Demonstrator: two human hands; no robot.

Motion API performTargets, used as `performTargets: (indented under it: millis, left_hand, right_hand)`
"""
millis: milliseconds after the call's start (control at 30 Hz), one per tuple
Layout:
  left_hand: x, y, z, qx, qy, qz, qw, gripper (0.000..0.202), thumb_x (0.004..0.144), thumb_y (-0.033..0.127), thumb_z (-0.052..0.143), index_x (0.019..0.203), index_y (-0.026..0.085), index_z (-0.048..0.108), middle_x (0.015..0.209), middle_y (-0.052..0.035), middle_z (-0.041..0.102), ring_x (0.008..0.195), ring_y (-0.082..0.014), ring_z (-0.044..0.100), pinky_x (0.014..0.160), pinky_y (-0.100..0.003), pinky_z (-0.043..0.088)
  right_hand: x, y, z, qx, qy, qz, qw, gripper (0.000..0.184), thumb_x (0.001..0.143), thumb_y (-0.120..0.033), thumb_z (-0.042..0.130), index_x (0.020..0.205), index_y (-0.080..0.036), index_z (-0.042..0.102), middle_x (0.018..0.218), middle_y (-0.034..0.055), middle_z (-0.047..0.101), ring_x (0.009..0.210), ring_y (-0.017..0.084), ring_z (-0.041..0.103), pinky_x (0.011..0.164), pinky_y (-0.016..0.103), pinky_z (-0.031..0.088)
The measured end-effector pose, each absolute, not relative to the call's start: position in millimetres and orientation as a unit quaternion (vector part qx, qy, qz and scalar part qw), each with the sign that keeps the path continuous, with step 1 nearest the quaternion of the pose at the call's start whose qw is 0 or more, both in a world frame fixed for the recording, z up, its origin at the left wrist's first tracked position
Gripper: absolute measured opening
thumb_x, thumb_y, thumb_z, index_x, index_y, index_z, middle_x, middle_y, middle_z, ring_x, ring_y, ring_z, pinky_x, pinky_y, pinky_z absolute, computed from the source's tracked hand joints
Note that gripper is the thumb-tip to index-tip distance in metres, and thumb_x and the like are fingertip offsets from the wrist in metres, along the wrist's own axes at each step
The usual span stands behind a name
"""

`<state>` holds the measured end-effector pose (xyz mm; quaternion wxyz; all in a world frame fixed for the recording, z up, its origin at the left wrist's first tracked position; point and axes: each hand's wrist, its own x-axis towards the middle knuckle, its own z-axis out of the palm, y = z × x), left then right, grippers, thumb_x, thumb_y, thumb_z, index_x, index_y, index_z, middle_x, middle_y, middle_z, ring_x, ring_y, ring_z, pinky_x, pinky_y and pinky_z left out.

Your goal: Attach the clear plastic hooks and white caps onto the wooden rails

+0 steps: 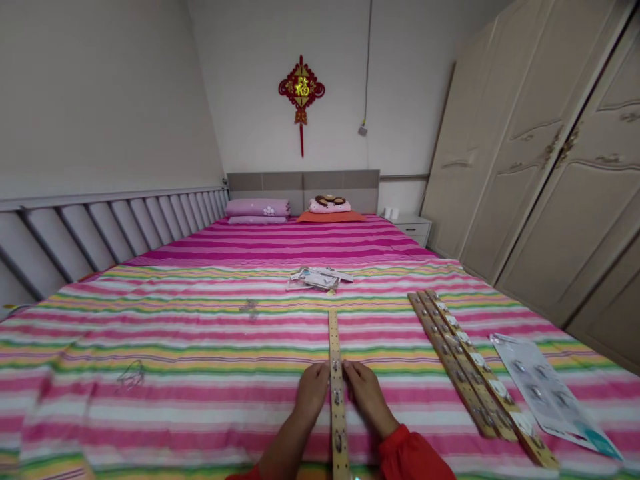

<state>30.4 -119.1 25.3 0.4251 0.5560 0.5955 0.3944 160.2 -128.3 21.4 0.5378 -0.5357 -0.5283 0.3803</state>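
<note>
A long narrow wooden strip [334,347] with small metal fittings along it lies lengthwise on the striped bed cover [175,360], running away from me. My left hand [312,390] rests against its left edge and my right hand [367,391] against its right edge. Both have their fingers curled in beside a fitting at mid-strip; whether they grip it I cannot make out.
Three more fitted wooden strips [470,367] lie side by side to the right, next to a plastic blister sheet [547,393]. A small pile of opened packets [317,278] lies further up the bed. Pillows [257,210] sit by the headboard; a wardrobe [550,167] lines the right wall.
</note>
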Motion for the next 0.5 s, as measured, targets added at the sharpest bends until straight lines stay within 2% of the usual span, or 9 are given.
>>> performTargets:
  millis: [167,367,500]
  left_hand:
    - [11,-117,26,0.524,0.592,0.436,0.43,0.041,0.07,0.049,0.048,0.075,0.015,0.069,0.067,-0.0054,0.068,0.065,-0.0194,0.062,0.056,-0.028,0.048]
    - [-67,-86,40,0.494,0.609,0.518,0.342,0.037,0.059,0.046,0.059,0.076,0.015,0.069,0.07,-0.0049,0.069,0.072,-0.0203,0.063,0.069,-0.031,0.05]
    - [-124,-54,46,0.447,0.651,0.551,0.268,0.03,0.059,0.04,0.057,0.073,0.016,0.067,0.065,-0.0034,0.068,0.068,-0.02,0.063,0.066,-0.031,0.049]
  right_hand:
    - [167,-126,18,-0.532,-0.526,0.367,0.554,0.049,0.075,-0.065,0.05,0.054,-0.02,0.05,0.052,-0.0031,0.045,0.052,0.014,0.042,0.05,0.026,0.034]
    - [175,-127,12,-0.534,-0.519,0.39,0.542,0.046,0.078,-0.061,0.05,0.057,-0.02,0.049,0.055,-0.0037,0.041,0.054,0.013,0.039,0.051,0.026,0.032]
    - [176,-127,1,-0.533,-0.515,0.397,0.542,0.045,0.077,-0.061,0.052,0.062,-0.018,0.055,0.058,-0.0022,0.045,0.057,0.015,0.042,0.053,0.026,0.035]
